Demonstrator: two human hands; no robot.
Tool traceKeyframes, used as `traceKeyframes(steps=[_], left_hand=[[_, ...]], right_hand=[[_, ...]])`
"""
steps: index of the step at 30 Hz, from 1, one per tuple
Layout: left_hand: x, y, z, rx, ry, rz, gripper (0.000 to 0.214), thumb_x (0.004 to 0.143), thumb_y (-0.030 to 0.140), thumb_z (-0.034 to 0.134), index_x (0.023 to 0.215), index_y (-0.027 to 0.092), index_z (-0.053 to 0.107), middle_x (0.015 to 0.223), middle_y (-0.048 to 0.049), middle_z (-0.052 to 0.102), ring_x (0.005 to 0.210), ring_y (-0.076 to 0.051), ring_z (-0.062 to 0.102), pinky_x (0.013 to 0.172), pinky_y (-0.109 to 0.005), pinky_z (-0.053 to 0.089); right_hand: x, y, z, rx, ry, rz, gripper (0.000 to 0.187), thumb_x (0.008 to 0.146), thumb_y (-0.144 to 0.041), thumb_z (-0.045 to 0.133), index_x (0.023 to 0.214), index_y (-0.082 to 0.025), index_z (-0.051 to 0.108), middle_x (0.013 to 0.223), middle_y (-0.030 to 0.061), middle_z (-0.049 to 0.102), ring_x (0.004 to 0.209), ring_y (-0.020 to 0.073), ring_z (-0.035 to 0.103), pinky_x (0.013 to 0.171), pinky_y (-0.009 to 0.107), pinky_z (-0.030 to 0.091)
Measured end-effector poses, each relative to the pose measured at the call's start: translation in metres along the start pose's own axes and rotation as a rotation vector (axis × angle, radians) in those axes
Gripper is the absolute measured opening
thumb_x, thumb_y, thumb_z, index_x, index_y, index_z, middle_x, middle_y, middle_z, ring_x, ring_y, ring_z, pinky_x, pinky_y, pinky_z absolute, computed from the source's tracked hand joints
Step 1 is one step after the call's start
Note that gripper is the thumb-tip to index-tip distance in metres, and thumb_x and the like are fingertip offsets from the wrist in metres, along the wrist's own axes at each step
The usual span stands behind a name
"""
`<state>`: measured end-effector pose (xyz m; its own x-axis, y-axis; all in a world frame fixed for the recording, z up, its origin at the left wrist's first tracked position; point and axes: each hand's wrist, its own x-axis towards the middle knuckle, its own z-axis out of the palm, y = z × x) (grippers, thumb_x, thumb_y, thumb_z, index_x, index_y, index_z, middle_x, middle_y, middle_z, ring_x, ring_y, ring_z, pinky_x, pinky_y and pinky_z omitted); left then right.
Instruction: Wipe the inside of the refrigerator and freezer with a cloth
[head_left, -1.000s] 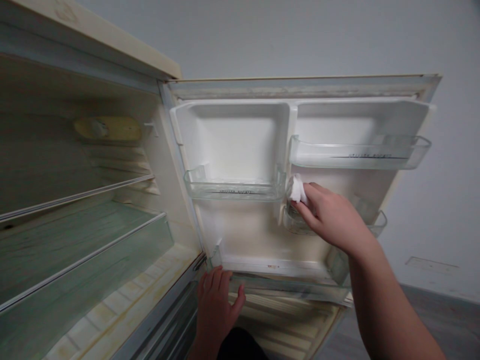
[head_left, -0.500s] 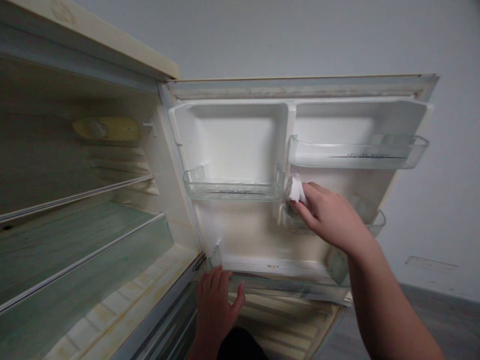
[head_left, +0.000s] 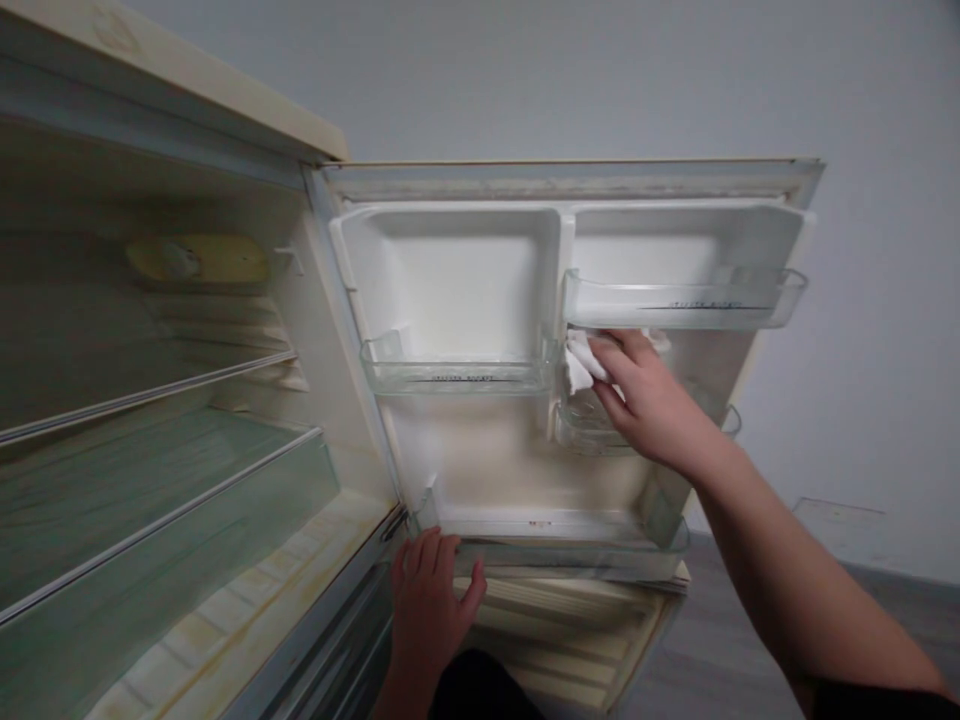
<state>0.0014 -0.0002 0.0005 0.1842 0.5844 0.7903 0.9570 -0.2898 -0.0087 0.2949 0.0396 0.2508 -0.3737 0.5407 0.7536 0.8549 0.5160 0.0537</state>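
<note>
My right hand (head_left: 649, 400) is closed on a crumpled white cloth or tissue (head_left: 583, 362), in front of the inner panel of an open refrigerator door (head_left: 457, 270). It sits just below the upper right clear door shelf (head_left: 682, 300) and above a lower clear shelf (head_left: 589, 430), which it partly hides. My left hand (head_left: 431, 595) rests at the left end of the bottom door shelf (head_left: 570, 560), fingers spread and thumb apart, holding nothing.
To the left stands the fridge compartment with glass shelves (head_left: 150, 395), a greenish drawer (head_left: 210, 520) and a yellowish lamp cover (head_left: 199, 258). Another clear shelf (head_left: 457, 375) hangs on the door's left half. A lower open door (head_left: 570, 640) shows beneath. A pale wall (head_left: 885, 300) is behind.
My right hand has moved slightly up with the cloth, which now shows more spread out. The upper door appears a little narrower in view. My left hand has stayed nearly in place.
</note>
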Motion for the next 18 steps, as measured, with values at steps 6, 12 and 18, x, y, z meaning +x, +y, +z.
traceKeyframes(steps=[6,12,18], left_hand=[[0.002,-0.001,0.0,-0.017,-0.013,0.0,0.024,0.087,0.036,0.062,0.101,0.017,0.057,0.103,-0.0121,0.062,0.104,-0.032,0.057,0.094,-0.05,0.046],[0.002,-0.002,-0.001,-0.023,-0.014,0.011,0.022,0.088,0.035,0.061,0.101,0.017,0.057,0.104,-0.0137,0.061,0.104,-0.033,0.057,0.092,-0.051,0.046],[0.001,-0.002,-0.004,-0.029,-0.034,0.003,0.024,0.091,0.037,0.059,0.105,0.017,0.058,0.109,-0.0141,0.062,0.108,-0.033,0.057,0.094,-0.05,0.045]], right_hand=[[-0.018,0.033,-0.026,-0.28,-0.055,0.189,0.037,0.092,-0.024,0.049,0.125,-0.012,0.062,0.125,0.0209,0.056,0.118,0.0357,0.052,0.098,0.047,0.044],[-0.021,0.032,-0.034,-0.104,-0.466,0.189,0.036,0.101,-0.039,0.036,0.102,-0.018,0.066,0.096,0.0102,0.065,0.084,0.0227,0.061,0.078,0.033,0.042],[-0.006,0.001,-0.018,0.139,-0.436,-0.013,0.027,0.1,-0.035,0.041,0.094,-0.019,0.062,0.099,0.0072,0.065,0.09,0.0191,0.059,0.079,0.029,0.038]])
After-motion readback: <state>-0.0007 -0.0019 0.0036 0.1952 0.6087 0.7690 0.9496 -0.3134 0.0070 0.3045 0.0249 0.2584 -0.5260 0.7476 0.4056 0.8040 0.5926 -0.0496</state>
